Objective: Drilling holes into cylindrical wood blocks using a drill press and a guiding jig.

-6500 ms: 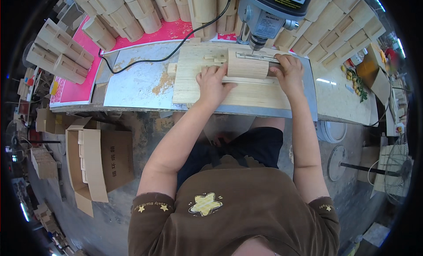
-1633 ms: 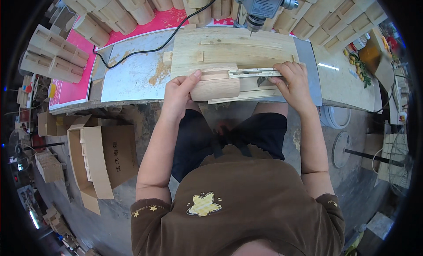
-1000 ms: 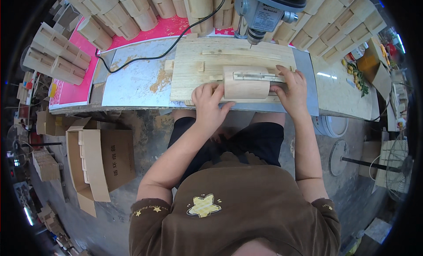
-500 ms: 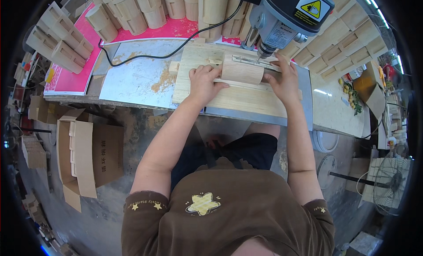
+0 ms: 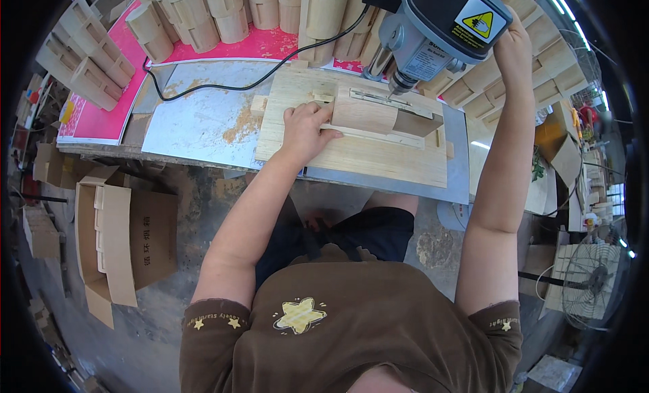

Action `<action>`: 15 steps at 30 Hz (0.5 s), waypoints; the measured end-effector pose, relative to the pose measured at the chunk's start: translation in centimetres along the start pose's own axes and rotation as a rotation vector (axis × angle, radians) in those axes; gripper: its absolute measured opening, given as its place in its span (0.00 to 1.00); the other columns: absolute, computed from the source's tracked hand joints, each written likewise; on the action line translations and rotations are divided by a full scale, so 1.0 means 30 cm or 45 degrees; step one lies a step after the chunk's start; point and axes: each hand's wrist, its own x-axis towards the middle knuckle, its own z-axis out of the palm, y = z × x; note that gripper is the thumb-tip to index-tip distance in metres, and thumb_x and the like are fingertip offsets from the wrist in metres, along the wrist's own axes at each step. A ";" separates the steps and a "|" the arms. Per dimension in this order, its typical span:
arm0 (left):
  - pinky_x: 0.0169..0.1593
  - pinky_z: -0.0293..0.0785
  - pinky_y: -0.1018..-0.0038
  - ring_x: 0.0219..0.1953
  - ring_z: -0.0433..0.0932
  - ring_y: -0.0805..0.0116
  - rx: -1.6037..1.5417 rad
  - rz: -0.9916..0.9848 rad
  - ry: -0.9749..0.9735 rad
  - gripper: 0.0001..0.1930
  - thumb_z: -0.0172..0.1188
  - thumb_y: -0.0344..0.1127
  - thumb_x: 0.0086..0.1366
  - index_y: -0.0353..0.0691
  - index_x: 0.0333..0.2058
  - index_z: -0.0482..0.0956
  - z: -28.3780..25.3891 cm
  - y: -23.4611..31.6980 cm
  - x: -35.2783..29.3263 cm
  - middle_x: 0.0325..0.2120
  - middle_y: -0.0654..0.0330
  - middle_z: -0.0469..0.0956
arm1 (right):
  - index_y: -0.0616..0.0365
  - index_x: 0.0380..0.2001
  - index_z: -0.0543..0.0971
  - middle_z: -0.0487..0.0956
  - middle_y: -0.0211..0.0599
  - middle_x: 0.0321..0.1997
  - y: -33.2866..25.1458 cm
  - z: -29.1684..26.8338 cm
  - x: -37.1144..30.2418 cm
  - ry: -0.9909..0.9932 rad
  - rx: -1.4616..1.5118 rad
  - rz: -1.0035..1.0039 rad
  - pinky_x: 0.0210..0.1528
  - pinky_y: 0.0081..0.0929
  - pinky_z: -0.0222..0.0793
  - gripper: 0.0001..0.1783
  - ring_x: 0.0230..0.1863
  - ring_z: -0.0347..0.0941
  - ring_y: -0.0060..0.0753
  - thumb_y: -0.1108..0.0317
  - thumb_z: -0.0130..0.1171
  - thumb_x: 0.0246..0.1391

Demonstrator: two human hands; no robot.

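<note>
A pale wooden cylinder (image 5: 365,114) with a slot along its top lies on its side on a wooden jig board (image 5: 378,164). My left hand (image 5: 307,128) presses its thumb and curled fingers against the cylinder's left end. Above the slot points the bit and chuck of a drill press (image 5: 403,82). A flat wooden bar (image 5: 418,124) sticks out of the cylinder's right end. My right hand (image 5: 512,44) is raised beside the drill head, its fingers curled. What it grips is hidden behind the housing.
Stacked slotted wooden cylinders (image 5: 226,14) line the back and right of the bench. A black cable (image 5: 233,87) crosses a metal sheet strewn with sawdust (image 5: 203,126). An open cardboard box (image 5: 152,237) stands on the floor at left, a fan (image 5: 591,278) at right.
My right hand has left the cylinder's right end and moved up to the right side of the drill head. My left hand stays at the cylinder's left end.
</note>
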 end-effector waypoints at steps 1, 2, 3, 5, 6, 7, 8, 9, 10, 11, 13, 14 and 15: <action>0.43 0.55 0.65 0.37 0.71 0.63 -0.006 0.001 -0.001 0.30 0.70 0.43 0.41 0.52 0.48 0.76 0.001 0.002 -0.002 0.28 0.64 0.73 | 0.59 0.41 0.77 0.77 0.34 0.31 -0.051 -0.009 -0.014 0.071 -0.110 -0.079 0.39 0.15 0.63 0.18 0.36 0.70 0.20 0.58 0.45 0.60; 0.43 0.55 0.65 0.37 0.71 0.63 -0.001 -0.006 0.000 0.30 0.70 0.43 0.41 0.52 0.48 0.76 -0.004 0.000 -0.006 0.28 0.64 0.73 | 0.59 0.41 0.77 0.77 0.34 0.31 -0.115 -0.019 -0.041 0.067 -0.102 -0.079 0.39 0.15 0.63 0.18 0.36 0.70 0.20 0.58 0.45 0.60; 0.43 0.55 0.66 0.37 0.71 0.63 -0.001 -0.009 0.003 0.29 0.70 0.43 0.42 0.51 0.47 0.76 -0.009 0.001 -0.008 0.27 0.65 0.73 | 0.60 0.37 0.76 0.76 0.38 0.28 -0.195 -0.042 -0.079 0.023 -0.223 0.025 0.36 0.20 0.64 0.15 0.32 0.69 0.23 0.59 0.49 0.59; 0.43 0.55 0.66 0.37 0.71 0.63 -0.014 -0.004 0.002 0.28 0.70 0.43 0.42 0.49 0.46 0.77 -0.006 0.002 -0.004 0.27 0.65 0.72 | 0.62 0.29 0.74 0.71 0.43 0.20 -0.274 -0.077 -0.175 0.013 -0.318 0.062 0.30 0.24 0.63 0.14 0.24 0.65 0.28 0.60 0.52 0.58; 0.43 0.55 0.66 0.37 0.71 0.63 0.000 -0.012 0.003 0.29 0.70 0.43 0.41 0.51 0.47 0.76 -0.010 -0.007 -0.010 0.27 0.64 0.72 | 0.62 0.25 0.73 0.67 0.42 0.16 -0.280 -0.071 -0.231 0.036 -0.266 -0.010 0.27 0.25 0.60 0.16 0.20 0.61 0.30 0.59 0.51 0.58; 0.42 0.55 0.66 0.37 0.71 0.63 0.017 -0.021 0.003 0.30 0.70 0.43 0.41 0.52 0.47 0.76 -0.015 -0.017 -0.016 0.27 0.64 0.72 | 0.62 0.25 0.73 0.66 0.41 0.16 -0.284 -0.056 -0.286 0.040 -0.270 0.009 0.26 0.25 0.60 0.15 0.19 0.60 0.29 0.61 0.51 0.58; 0.42 0.55 0.66 0.37 0.71 0.63 0.006 -0.020 0.001 0.30 0.70 0.43 0.41 0.52 0.47 0.76 -0.014 -0.014 -0.014 0.27 0.64 0.72 | 0.62 0.24 0.72 0.66 0.40 0.15 -0.288 -0.054 -0.339 0.050 -0.294 0.031 0.25 0.25 0.60 0.14 0.19 0.58 0.28 0.63 0.52 0.58; 0.42 0.55 0.66 0.36 0.71 0.63 0.005 -0.012 0.004 0.30 0.70 0.43 0.41 0.52 0.47 0.76 -0.013 -0.014 -0.011 0.27 0.64 0.72 | 0.62 0.25 0.74 0.66 0.39 0.15 -0.284 -0.048 -0.390 0.043 -0.232 0.055 0.26 0.24 0.60 0.12 0.19 0.59 0.27 0.65 0.51 0.58; 0.42 0.55 0.66 0.36 0.71 0.63 0.006 -0.005 0.008 0.30 0.70 0.43 0.41 0.52 0.47 0.76 -0.012 -0.014 -0.010 0.26 0.64 0.72 | 0.63 0.27 0.75 0.67 0.39 0.16 -0.274 -0.034 -0.435 0.035 -0.166 0.079 0.26 0.23 0.61 0.11 0.20 0.61 0.26 0.67 0.51 0.58; 0.42 0.55 0.66 0.36 0.71 0.63 -0.003 -0.001 0.004 0.30 0.70 0.43 0.41 0.52 0.47 0.76 -0.007 -0.008 -0.004 0.26 0.64 0.72 | 0.63 0.27 0.75 0.67 0.39 0.16 -0.265 -0.017 -0.471 0.035 -0.176 0.082 0.26 0.23 0.61 0.11 0.20 0.61 0.26 0.67 0.51 0.58; 0.42 0.55 0.66 0.36 0.71 0.63 -0.006 0.000 0.014 0.30 0.70 0.43 0.41 0.53 0.47 0.76 -0.008 -0.007 -0.004 0.26 0.65 0.72 | 0.64 0.34 0.78 0.70 0.37 0.19 -0.238 0.036 -0.541 0.130 0.020 0.165 0.28 0.21 0.63 0.08 0.22 0.65 0.24 0.72 0.50 0.58; 0.42 0.55 0.66 0.36 0.71 0.63 -0.011 0.004 0.010 0.30 0.70 0.43 0.41 0.53 0.47 0.76 -0.007 -0.005 -0.004 0.26 0.65 0.72 | 0.64 0.34 0.78 0.70 0.37 0.19 -0.211 0.062 -0.576 0.132 0.013 0.168 0.28 0.21 0.63 0.08 0.22 0.65 0.24 0.72 0.50 0.58; 0.42 0.56 0.66 0.36 0.71 0.63 -0.006 0.006 0.012 0.30 0.70 0.43 0.41 0.52 0.47 0.76 -0.009 -0.004 -0.005 0.26 0.65 0.72 | 0.64 0.38 0.78 0.71 0.36 0.21 -0.173 0.097 -0.607 0.116 0.039 0.163 0.29 0.21 0.63 0.09 0.23 0.67 0.25 0.73 0.50 0.57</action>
